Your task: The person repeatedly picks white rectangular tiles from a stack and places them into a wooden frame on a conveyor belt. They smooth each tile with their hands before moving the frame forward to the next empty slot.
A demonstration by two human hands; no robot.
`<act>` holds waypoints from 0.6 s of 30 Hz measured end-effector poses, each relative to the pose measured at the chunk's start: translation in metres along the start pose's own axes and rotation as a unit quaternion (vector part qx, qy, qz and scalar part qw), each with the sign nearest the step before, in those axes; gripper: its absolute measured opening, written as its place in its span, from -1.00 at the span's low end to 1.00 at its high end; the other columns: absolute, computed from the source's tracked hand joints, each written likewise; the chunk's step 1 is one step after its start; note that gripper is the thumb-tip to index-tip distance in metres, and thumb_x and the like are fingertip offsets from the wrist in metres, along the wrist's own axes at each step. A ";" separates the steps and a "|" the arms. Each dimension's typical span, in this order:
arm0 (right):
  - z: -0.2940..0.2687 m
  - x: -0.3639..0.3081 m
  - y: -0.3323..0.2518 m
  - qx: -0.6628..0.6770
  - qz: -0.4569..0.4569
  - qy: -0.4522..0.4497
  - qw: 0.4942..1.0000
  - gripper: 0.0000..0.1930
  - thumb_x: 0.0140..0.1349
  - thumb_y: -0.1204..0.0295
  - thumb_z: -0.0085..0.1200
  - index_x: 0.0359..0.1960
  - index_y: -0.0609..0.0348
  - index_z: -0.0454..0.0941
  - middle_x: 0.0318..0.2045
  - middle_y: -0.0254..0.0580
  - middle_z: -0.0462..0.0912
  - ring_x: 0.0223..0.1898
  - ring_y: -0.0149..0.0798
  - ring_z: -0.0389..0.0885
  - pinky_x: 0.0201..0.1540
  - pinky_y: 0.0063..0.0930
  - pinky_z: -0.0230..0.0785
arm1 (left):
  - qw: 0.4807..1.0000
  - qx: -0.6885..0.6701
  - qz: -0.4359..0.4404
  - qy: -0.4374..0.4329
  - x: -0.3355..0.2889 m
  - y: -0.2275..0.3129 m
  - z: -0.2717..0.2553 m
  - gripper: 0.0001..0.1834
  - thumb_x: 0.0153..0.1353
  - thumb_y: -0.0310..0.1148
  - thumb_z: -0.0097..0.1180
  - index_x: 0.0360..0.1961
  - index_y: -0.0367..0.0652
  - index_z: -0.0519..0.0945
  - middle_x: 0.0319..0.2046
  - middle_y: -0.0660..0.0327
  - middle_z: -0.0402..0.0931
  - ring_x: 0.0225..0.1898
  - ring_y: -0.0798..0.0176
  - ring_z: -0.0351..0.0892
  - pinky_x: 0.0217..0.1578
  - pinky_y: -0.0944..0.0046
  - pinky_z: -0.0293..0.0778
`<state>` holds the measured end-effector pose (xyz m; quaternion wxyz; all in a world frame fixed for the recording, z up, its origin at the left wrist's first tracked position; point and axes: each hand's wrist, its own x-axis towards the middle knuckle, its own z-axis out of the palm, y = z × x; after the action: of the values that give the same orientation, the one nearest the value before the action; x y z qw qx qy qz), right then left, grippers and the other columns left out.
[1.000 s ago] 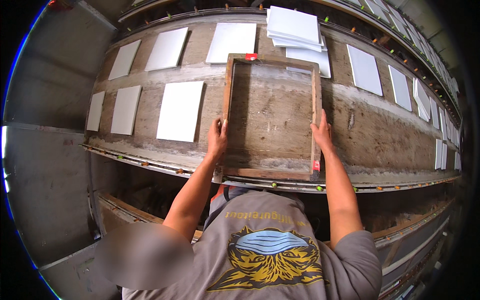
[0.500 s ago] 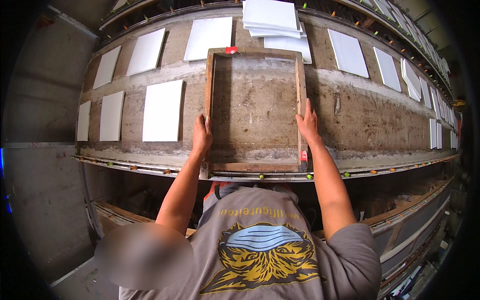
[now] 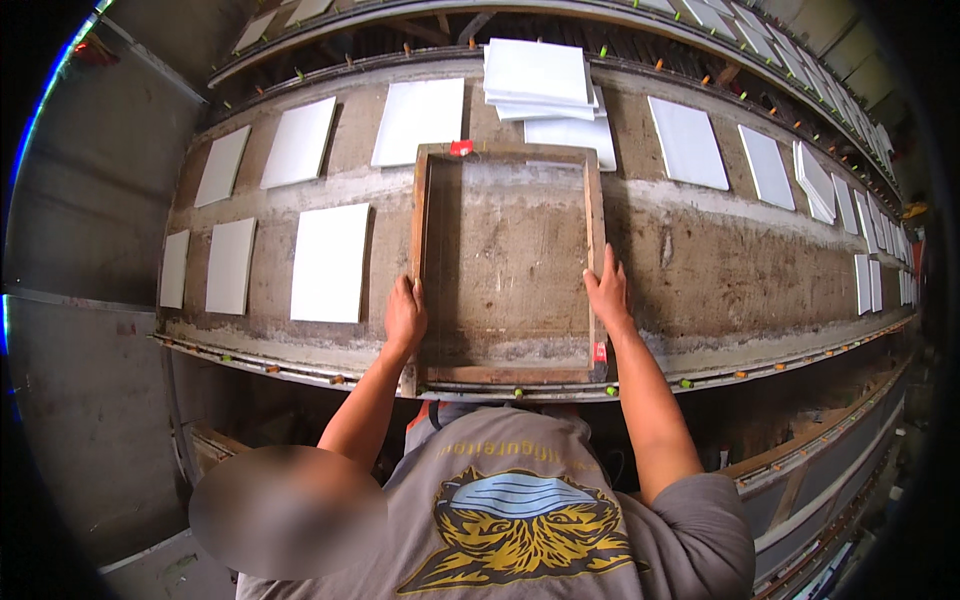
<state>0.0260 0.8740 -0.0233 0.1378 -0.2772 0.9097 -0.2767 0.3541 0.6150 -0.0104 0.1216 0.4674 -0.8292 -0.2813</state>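
Stained table (image 3: 740, 270); left hand (image 3: 405, 318) and right hand (image 3: 608, 292) grip frame (image 3: 419, 220) sides; uneven hold could tilt it into stacked panels (image 3: 538, 72).

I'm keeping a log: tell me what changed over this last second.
The view shifted, so the table and its white panels sit farther left in the picture. The wooden frame looks slightly lowered or drawn back from the white pile. The left hand and right hand still grip its sides; the panels lie as before.
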 end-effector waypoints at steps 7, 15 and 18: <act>-0.030 0.078 -0.048 -0.097 -0.082 0.146 0.981 -0.35 0.28 -0.06 0.25 0.25 0.09 0.48 0.09 0.00 0.58 0.12 0.11 0.51 0.15 0.03 0.39 | 0.999 0.023 -0.030 0.029 0.013 0.013 -0.012 -0.55 0.57 -0.04 -0.17 0.13 -0.23 0.44 -0.06 -0.23 0.55 0.00 -0.37 0.52 -0.01 -0.19 0.45; -0.026 0.273 -0.119 -0.034 0.022 0.146 0.988 -0.28 0.24 -0.21 0.18 0.15 0.18 0.54 0.13 0.04 0.61 0.23 0.14 0.48 0.21 0.05 0.41 | 0.999 0.010 -0.030 0.043 0.014 0.011 0.003 -0.53 0.58 -0.13 -0.19 0.26 -0.28 0.41 0.04 -0.25 0.52 0.05 -0.39 0.51 0.03 -0.15 0.46; -0.025 0.322 -0.150 -0.051 0.106 0.156 0.981 -0.23 0.25 -0.28 0.11 0.13 0.24 0.53 0.12 0.07 0.60 0.23 0.15 0.49 0.20 0.04 0.43 | 0.997 0.024 -0.026 0.061 0.011 0.010 0.004 -0.52 0.57 -0.15 -0.17 0.28 -0.31 0.41 0.03 -0.25 0.53 0.06 -0.37 0.51 0.05 -0.13 0.46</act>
<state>-0.1804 0.5938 0.0530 0.0082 -0.1390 0.9573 -0.2532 0.3396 0.6113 -0.0090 0.1534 0.5079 -0.8144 -0.2352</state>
